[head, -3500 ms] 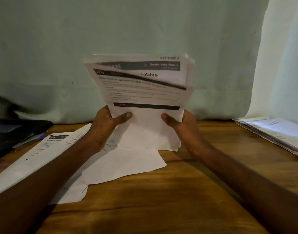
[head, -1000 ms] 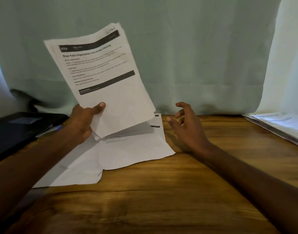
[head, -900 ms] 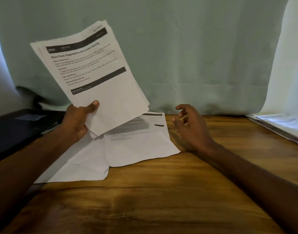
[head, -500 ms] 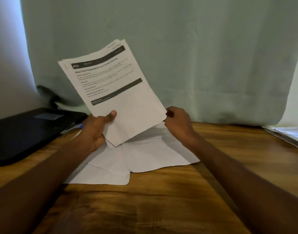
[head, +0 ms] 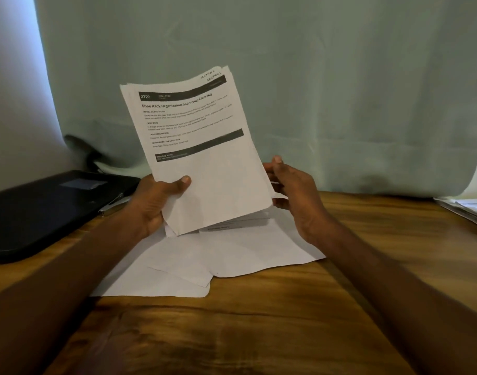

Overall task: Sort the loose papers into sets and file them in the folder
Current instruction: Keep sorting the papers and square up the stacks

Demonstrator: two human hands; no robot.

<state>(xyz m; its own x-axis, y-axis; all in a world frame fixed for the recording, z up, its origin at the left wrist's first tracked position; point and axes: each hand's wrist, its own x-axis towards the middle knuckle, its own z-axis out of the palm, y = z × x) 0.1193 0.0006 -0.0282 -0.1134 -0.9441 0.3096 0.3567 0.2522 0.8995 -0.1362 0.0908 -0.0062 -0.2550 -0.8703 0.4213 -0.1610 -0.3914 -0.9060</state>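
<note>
My left hand [head: 156, 201] grips a stack of printed papers [head: 202, 158] by its lower left corner, thumb on the front sheet, which is headed "Shoe Rack Organization and Insole Cleaning". The stack stands tilted above the table. My right hand [head: 294, 190] is at the stack's right edge, where its fingers curl round the edge and a sheet corner shows between them. Several loose sheets [head: 232, 255] lie overlapping on the wooden table below. A black folder [head: 50, 209] lies shut at the left.
A pen [head: 111, 203] lies beside the folder's right edge. Another pile of papers [head: 467, 209] sits at the table's far right edge. A pale green curtain [head: 340, 90] hangs right behind the table. Bare wood [head: 245, 334] lies in front of the loose sheets.
The left hand brought the stack from high on the left back toward the middle. The right hand, hovering with spread fingers a second ago, moved in and took the stack's right edge.
</note>
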